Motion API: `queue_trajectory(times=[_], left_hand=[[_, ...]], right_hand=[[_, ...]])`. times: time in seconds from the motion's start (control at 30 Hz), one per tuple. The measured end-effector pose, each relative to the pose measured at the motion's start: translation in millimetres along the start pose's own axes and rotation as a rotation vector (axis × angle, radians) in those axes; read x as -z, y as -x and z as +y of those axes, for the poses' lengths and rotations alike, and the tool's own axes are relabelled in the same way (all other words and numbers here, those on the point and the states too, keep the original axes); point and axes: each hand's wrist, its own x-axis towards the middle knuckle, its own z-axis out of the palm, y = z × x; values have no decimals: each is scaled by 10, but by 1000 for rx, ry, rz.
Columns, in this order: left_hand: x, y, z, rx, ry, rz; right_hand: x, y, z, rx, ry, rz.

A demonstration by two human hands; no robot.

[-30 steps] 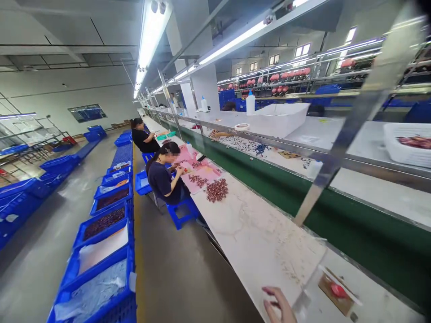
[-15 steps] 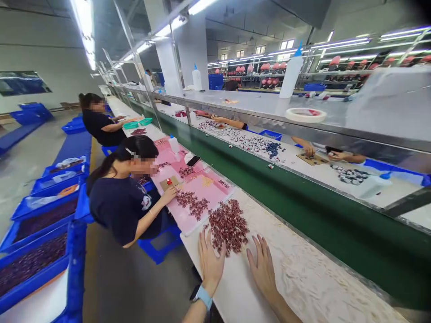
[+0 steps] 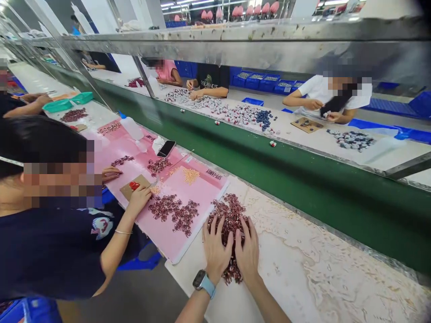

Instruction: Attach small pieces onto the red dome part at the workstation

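Note:
A heap of small dark-red and brown pieces [image 3: 231, 202] lies on the pale tabletop; the pieces are too small to name. My left hand [image 3: 216, 247], with a watch [image 3: 204, 282] on its wrist, rests on the heap's left side with fingers spread. Against the right side lies my right hand [image 3: 248, 253], its fingers also apart. The two thumbs are close together over the middle of the heap. Some pieces show between the hands and below the thumbs. Neither hand grips anything visibly; what lies under the palms is hidden.
To the left is a pink mat [image 3: 178, 244] with small piles and a phone [image 3: 166, 149]. A seated co-worker's hand [image 3: 139, 199] works at a brown board [image 3: 126, 190] there. A green conveyor belt [image 3: 208, 143] runs behind the table, under a metal shelf [image 3: 215, 49].
Both hands have moved forward and inward onto the heap, drawing closer together. Pieces now extend nearer to me between the hands. The head view has turned downward and moved closer to the co-worker.

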Motion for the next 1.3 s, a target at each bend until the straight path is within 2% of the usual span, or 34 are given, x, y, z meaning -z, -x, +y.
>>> queue_trajectory(times=[0.27,0.5,0.67,0.77,0.9,1.03,1.2,1.3], left_hand=[[-190,62,186,36,280,-12],[-342,124,431,157,621,22],[-378,121,557,233,738,46],[-404,121,671,258,784,39],[-407,162,951,277,799,28],[-377,266,1400,257,788,12],[-452,545,2056,231,795,-10],[-588,875,2450,182,830,-63]], right_hand=[[-2,27,-48,-140,-283,18],[68,2,-37,-365,-581,60],[118,-29,-39,-535,-757,98],[229,-38,-66,-641,-829,131],[520,-50,-134,-780,-879,177],[949,-64,-189,-894,-900,252],[1641,3,-165,-931,-935,342],[2170,196,-73,-932,-942,393]])
